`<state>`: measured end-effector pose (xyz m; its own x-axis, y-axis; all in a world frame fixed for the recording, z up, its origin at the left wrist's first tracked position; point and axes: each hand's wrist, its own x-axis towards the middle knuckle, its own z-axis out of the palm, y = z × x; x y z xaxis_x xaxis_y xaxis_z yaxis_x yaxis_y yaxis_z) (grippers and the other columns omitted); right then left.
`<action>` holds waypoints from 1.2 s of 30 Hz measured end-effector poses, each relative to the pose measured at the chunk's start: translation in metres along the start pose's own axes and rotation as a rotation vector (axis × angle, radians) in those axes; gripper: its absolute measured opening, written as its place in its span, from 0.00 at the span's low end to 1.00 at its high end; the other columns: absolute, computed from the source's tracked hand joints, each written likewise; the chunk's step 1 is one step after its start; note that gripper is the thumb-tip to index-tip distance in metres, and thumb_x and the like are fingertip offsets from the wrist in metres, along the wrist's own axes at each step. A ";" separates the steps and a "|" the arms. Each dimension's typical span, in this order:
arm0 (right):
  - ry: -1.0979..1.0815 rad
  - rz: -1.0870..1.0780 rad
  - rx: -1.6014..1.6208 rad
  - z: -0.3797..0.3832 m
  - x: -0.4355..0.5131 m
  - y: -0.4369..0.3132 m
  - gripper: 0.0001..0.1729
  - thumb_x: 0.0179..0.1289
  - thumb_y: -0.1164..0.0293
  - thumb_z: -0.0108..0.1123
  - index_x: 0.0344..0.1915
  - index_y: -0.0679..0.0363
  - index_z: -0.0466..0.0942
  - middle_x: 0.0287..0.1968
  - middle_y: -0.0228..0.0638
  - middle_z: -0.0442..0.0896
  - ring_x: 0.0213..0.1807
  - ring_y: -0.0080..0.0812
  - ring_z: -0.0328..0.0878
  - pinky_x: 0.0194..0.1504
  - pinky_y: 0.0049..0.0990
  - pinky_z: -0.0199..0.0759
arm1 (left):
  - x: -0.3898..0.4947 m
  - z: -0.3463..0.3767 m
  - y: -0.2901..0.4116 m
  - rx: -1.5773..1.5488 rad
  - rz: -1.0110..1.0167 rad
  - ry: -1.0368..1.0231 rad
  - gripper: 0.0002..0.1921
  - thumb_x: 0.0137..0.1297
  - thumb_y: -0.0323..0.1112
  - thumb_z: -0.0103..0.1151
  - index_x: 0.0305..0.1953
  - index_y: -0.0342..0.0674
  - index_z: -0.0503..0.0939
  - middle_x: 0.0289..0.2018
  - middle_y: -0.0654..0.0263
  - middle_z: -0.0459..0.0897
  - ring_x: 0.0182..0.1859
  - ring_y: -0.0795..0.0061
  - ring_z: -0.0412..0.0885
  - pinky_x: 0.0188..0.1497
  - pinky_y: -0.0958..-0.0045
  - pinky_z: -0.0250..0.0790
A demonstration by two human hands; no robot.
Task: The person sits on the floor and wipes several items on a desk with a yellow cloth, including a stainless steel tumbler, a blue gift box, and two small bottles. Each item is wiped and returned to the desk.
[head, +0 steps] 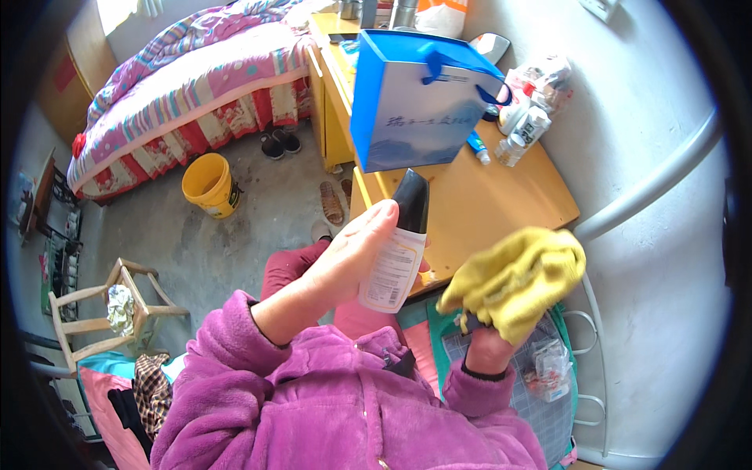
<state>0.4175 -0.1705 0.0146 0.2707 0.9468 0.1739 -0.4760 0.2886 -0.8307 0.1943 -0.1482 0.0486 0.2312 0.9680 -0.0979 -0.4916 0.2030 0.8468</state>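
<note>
My left hand [345,251] grips a white plastic bottle [392,273] with a tall, slanted black cap [413,202]. The cap points up and away from me, and the bottle's label bears small print. To the right, my right hand [492,351] is raised with a mustard-yellow cloth [520,282] bunched over it. The cloth hides most of the fingers. Beyond the bottle, a blue and white paper gift bag [420,111] stands upright on the wooden desk [487,214], both hands being on the near side of it.
White bottles [531,130], a clear jar [510,151] and a blue tube [479,147] sit by the wall. A yellow bucket [210,187], slippers [331,202] and black shoes [281,143] are on the floor. A wooden chair [117,311] stands left; a white metal rail [652,176] runs right.
</note>
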 end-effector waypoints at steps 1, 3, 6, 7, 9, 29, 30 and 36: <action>-0.127 -0.031 -0.070 0.025 0.002 0.000 0.28 0.72 0.58 0.55 0.65 0.57 0.63 0.50 0.34 0.71 0.49 0.30 0.73 0.51 0.32 0.73 | -0.007 -0.005 -0.003 -0.009 0.031 0.011 0.27 0.79 0.56 0.41 0.65 0.41 0.67 0.44 0.60 0.84 0.37 0.67 0.87 0.37 0.66 0.82; -0.286 0.052 -0.121 0.074 0.002 0.014 0.30 0.72 0.65 0.56 0.69 0.58 0.58 0.59 0.36 0.68 0.56 0.31 0.72 0.57 0.31 0.71 | -0.020 -0.014 -0.008 0.131 0.172 0.026 0.26 0.81 0.52 0.39 0.67 0.39 0.65 0.48 0.62 0.80 0.44 0.72 0.83 0.48 0.71 0.77; -0.515 -0.014 -0.111 0.132 -0.004 0.046 0.34 0.72 0.72 0.59 0.72 0.59 0.56 0.65 0.37 0.68 0.61 0.29 0.72 0.60 0.28 0.70 | -0.029 -0.018 -0.016 0.379 0.524 0.287 0.20 0.79 0.36 0.40 0.65 0.31 0.65 0.54 0.54 0.77 0.58 0.65 0.75 0.63 0.68 0.64; -0.587 -0.071 -0.086 0.143 -0.005 0.053 0.33 0.70 0.72 0.61 0.71 0.60 0.59 0.63 0.36 0.71 0.59 0.28 0.72 0.57 0.26 0.71 | -0.033 -0.024 -0.016 0.366 0.596 0.248 0.20 0.79 0.36 0.40 0.65 0.31 0.65 0.54 0.54 0.77 0.57 0.64 0.75 0.62 0.68 0.65; -0.591 0.005 -0.079 0.155 -0.005 0.059 0.28 0.69 0.71 0.62 0.66 0.61 0.64 0.56 0.34 0.75 0.55 0.25 0.75 0.53 0.24 0.73 | -0.045 -0.038 -0.012 0.364 0.581 0.232 0.20 0.79 0.37 0.41 0.64 0.31 0.66 0.53 0.53 0.77 0.56 0.63 0.76 0.61 0.67 0.66; -0.877 0.632 0.099 0.163 0.008 0.066 0.23 0.58 0.75 0.69 0.53 0.60 0.76 0.50 0.34 0.81 0.52 0.29 0.79 0.55 0.28 0.74 | -0.082 -0.091 0.006 -0.551 -0.144 -0.145 0.30 0.75 0.55 0.47 0.56 0.27 0.73 0.34 0.43 0.83 0.26 0.57 0.86 0.24 0.63 0.82; -0.846 0.580 0.101 0.164 0.006 0.068 0.20 0.59 0.75 0.68 0.52 0.60 0.76 0.49 0.33 0.82 0.50 0.27 0.79 0.54 0.27 0.74 | -0.083 -0.089 0.006 -0.563 -0.172 -0.126 0.27 0.75 0.52 0.48 0.55 0.28 0.74 0.33 0.45 0.84 0.26 0.60 0.86 0.22 0.64 0.81; -0.671 0.333 0.055 0.165 -0.001 0.086 0.12 0.69 0.70 0.64 0.49 0.61 0.76 0.42 0.30 0.82 0.42 0.19 0.79 0.44 0.19 0.75 | -0.083 -0.078 -0.001 -0.518 -0.181 0.048 0.29 0.77 0.57 0.42 0.54 0.31 0.75 0.36 0.51 0.85 0.28 0.63 0.86 0.30 0.66 0.83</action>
<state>0.2388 -0.1231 0.0304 -0.4549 0.8634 0.2181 -0.4898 -0.0380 -0.8710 0.1098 -0.2168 0.0151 0.3181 0.9139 -0.2522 -0.7990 0.4016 0.4475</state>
